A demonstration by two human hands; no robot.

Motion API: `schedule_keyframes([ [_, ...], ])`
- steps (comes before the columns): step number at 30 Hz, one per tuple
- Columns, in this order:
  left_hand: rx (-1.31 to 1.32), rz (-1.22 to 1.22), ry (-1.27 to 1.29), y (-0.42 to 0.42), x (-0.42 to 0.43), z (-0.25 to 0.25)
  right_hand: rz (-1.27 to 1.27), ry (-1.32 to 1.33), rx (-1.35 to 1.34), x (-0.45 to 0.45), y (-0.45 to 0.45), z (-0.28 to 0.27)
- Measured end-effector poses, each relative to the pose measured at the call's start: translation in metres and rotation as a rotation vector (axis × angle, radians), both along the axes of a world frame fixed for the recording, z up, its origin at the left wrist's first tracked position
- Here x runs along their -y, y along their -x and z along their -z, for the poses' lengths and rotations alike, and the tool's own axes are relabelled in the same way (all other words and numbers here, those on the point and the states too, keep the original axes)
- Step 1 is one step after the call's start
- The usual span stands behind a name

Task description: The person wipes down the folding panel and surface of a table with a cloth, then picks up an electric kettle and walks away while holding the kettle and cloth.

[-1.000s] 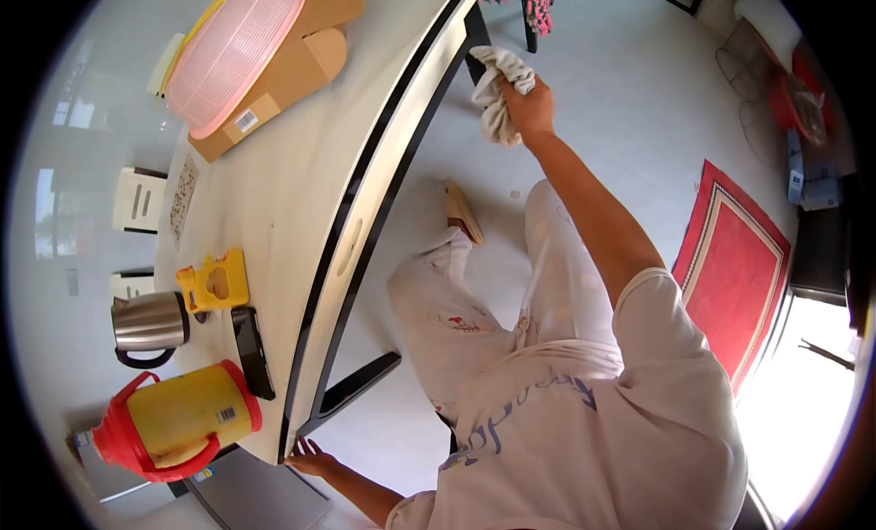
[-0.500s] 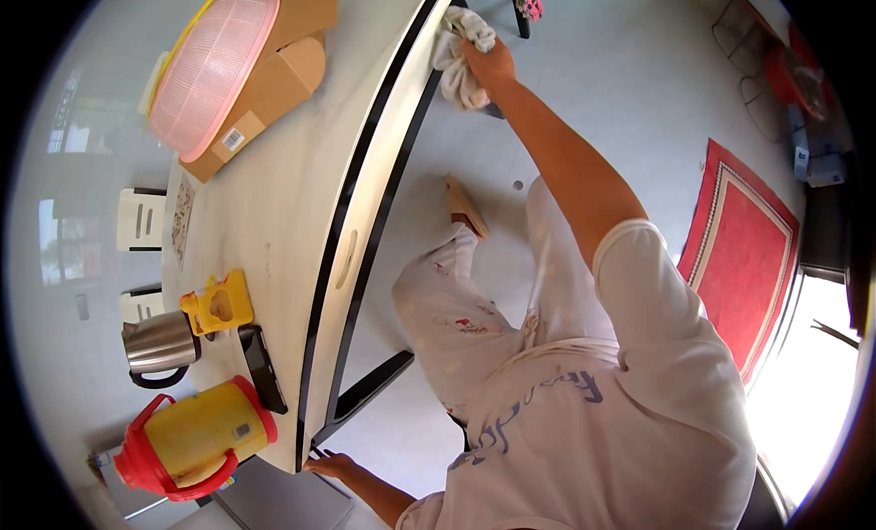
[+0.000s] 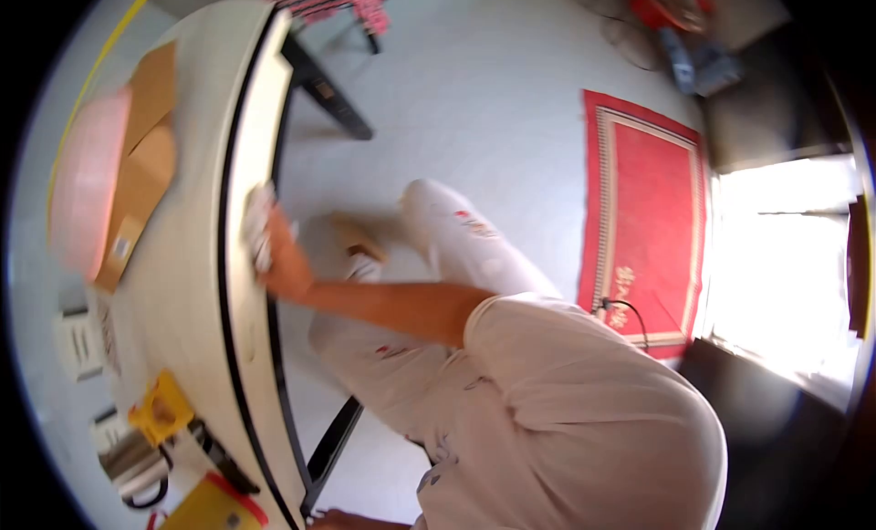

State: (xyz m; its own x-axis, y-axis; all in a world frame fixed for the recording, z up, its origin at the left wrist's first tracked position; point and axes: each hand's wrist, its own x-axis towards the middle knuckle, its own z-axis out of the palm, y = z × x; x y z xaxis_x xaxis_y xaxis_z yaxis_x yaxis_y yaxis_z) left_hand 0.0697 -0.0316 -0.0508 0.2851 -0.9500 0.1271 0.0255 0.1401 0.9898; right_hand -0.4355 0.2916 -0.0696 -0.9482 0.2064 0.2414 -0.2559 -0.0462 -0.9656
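Observation:
My right hand (image 3: pixel 288 267) is closed around a crumpled white cloth (image 3: pixel 259 227) and presses it against the pale side panel (image 3: pixel 258 129) of the table. The panel runs below the table's black edge strip. At the bottom of the view, my left hand (image 3: pixel 339 520) is partly cut off by the frame; its fingers stretch out at the table's near corner, beside the black leg (image 3: pixel 334 446).
On the white tabletop (image 3: pixel 187 320) are a cardboard piece (image 3: pixel 146 179), a pink mesh cover (image 3: pixel 88 183), a yellow holder (image 3: pixel 162 408), a steel kettle (image 3: pixel 132 466) and a yellow-red thermos (image 3: pixel 212 507). A red mat (image 3: pixel 650 229) lies on the floor behind me.
My right hand has moved with the cloth along the side panel, from the far end toward its middle. The camera view has shifted and turned; my left hand stays at the near corner.

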Motion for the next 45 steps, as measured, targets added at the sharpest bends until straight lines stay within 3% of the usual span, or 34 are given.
schedule_keyframes([
  [5, 0.221, 0.379, -0.059, 0.082, -0.131, 0.016, -0.172, 0.063, -0.093, 0.017, -0.062, -0.009],
  [10, 0.161, 0.849, -0.268, 0.142, -0.235, 0.019, -0.351, 0.005, 0.135, -0.018, -0.071, -0.044],
  [19, 0.032, 1.124, -0.519, 0.180, -0.239, 0.019, -0.471, -0.099, 0.185, 0.008, -0.079, -0.031],
  [22, -0.002, 1.177, -0.535, 0.182, -0.231, 0.017, -0.578, -0.290, 0.239, 0.030, -0.113, -0.031],
  [25, -0.145, 1.311, -0.570, 0.180, -0.214, 0.017, -0.437, -0.393, 0.107, 0.079, -0.158, -0.015],
  [39, -0.089, 1.076, -0.524, 0.177, -0.210, 0.023, -1.168, -0.164, 0.251, 0.054, -0.187, -0.054],
  [43, -0.167, 0.884, -0.468, 0.139, -0.170, 0.011, -1.423, -0.074, 0.318, 0.076, -0.224, -0.063],
  [44, -0.210, 0.816, -0.442, 0.122, -0.161, 0.005, -1.461, -0.064, 0.304, 0.084, -0.237, -0.066],
  [45, -0.253, 0.753, -0.423, 0.102, -0.155, -0.004, -1.299, -0.035, 0.105, 0.094, -0.257, -0.060],
])
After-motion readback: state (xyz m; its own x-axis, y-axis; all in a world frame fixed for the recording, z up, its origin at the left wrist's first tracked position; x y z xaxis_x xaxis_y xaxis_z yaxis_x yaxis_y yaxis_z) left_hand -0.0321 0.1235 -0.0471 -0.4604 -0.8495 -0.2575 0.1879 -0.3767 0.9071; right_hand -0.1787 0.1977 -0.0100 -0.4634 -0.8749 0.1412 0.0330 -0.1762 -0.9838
